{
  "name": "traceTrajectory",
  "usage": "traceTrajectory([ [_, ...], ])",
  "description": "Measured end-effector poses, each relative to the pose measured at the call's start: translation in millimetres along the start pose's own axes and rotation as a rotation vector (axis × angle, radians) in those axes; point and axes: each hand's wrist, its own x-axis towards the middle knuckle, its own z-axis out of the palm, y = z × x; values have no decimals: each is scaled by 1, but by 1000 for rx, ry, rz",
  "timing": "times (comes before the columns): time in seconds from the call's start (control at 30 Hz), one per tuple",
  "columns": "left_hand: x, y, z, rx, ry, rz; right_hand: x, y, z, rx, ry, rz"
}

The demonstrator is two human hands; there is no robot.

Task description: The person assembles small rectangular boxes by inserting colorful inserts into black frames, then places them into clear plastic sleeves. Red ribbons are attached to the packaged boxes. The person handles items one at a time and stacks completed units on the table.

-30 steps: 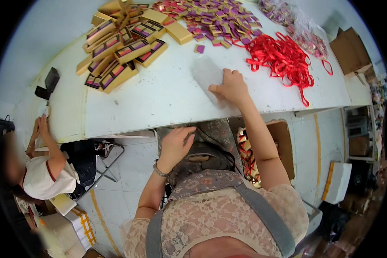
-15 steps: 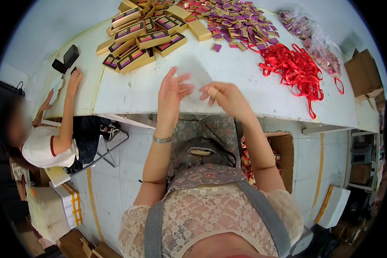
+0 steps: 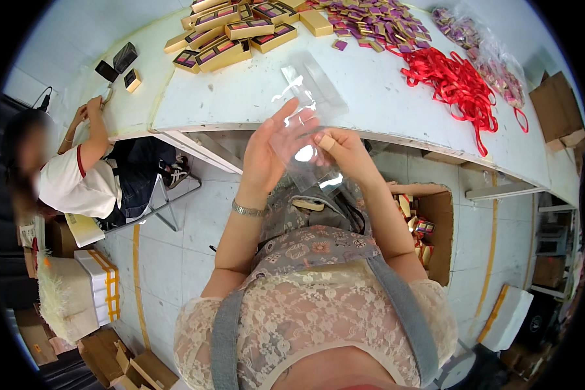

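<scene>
Right hand [image 3: 348,152] has a clear plastic sleeve [image 3: 303,154] pinched by its edge; left hand [image 3: 264,155] is spread behind it, can't tell if gripping. Probably super light, floppy, kinda slippery, so I'd hold the edges.

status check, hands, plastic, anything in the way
Right hand pinching clear plastic. Left hand open, fingers behind it. Red ribbons off right, apart from both hands.

Looks like a packing workshop, judging by the white table [image 3: 218,107], heaped gold boxes [image 3: 250,29], red ribbons [image 3: 447,83] and seated co-worker [image 3: 78,187].
</scene>
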Motion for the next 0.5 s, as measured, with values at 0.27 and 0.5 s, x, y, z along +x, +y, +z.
traceTrajectory([
  [0.27,-11,15,-6,1797,-81,665,-14,1,-13,-1000,-227,-255],
  [0.5,-19,1,-14,979,404,263,-14,-34,-15,-750,858,-592],
])
